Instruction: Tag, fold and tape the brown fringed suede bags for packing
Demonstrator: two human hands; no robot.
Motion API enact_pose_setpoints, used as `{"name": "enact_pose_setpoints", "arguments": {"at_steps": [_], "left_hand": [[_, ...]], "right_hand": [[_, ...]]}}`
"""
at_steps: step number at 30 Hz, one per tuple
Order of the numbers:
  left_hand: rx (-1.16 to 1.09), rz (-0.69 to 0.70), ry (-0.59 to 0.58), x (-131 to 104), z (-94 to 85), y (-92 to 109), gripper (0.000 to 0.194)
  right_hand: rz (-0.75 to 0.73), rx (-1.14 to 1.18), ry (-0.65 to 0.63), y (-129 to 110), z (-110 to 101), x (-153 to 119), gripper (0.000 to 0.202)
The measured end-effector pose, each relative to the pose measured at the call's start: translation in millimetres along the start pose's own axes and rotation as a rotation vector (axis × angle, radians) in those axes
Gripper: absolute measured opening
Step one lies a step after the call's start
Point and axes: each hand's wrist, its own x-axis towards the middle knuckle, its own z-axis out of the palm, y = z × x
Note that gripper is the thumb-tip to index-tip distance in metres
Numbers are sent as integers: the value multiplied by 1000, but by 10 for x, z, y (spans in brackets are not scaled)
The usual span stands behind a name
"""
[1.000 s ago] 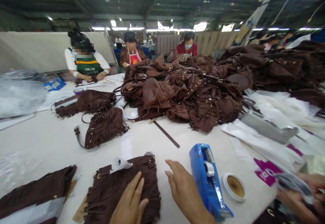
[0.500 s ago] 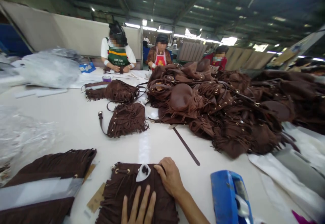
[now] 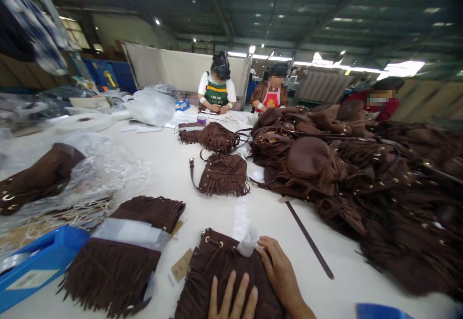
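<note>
A dark brown fringed bag (image 3: 202, 270) lies flat on the white table, at the bottom middle. My left hand (image 3: 233, 299) rests on it, palm down with fingers spread. At the bag's upper right edge is my right hand (image 3: 282, 270), thumb and forefinger close together beside a white translucent wrapping (image 3: 249, 242). Whether those fingertips pinch the wrapping or the bag's edge is hard to tell. A tan tag (image 3: 182, 264) sits at the bag's left. Another fringed bag with a pale band (image 3: 123, 256) lies farther left.
A large heap of brown bags (image 3: 325, 164) covers the right side. A dark strap (image 3: 309, 239) lies before it. Two small bags (image 3: 224, 174) are beyond my hands. Blue dispenser (image 3: 43, 266) at lower left, plastic sheets (image 3: 108, 164) behind. Several people sit across the table.
The view has swung left, bringing the blue dispenser and more plastic into sight. The white wrapping now stands up beside my right fingertips, its dark centre no longer showing. My left hand stays on the bag.
</note>
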Motion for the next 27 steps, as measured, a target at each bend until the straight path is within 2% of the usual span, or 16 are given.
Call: {"name": "enact_pose_setpoints", "arguments": {"at_steps": [3, 7, 8, 11, 13, 17, 20, 23, 27], "left_hand": [[-9, 52, -59, 56, -135, -71, 48], [-54, 115, -254, 189, -485, -212, 78], [-81, 106, -316, 222, -583, -239, 81], [-215, 58, -489, 314, -823, -280, 76], [-300, 31, -537, 364, -915, -283, 71], [-357, -110, -565, 428, -984, -243, 71], [-386, -155, -559, 450, -948, -238, 74], [-412, -146, -566, 447, -913, -280, 74], [-445, -221, -567, 447, -1011, -275, 70]], "right_hand": [[-14, -69, -33, -39, -60, 10, 26], [42, -271, 123, -268, -96, -257, 40], [28, -285, 122, -332, -71, -374, 41], [-127, -237, 31, -455, 84, -706, 41], [-182, -193, 24, -489, 204, -822, 43], [-67, -107, -6, -596, 277, -781, 45], [-22, -99, -13, -691, 257, -647, 43], [-17, -108, 7, -744, 302, -534, 42], [-67, -62, -28, -651, 273, -521, 44]]}}
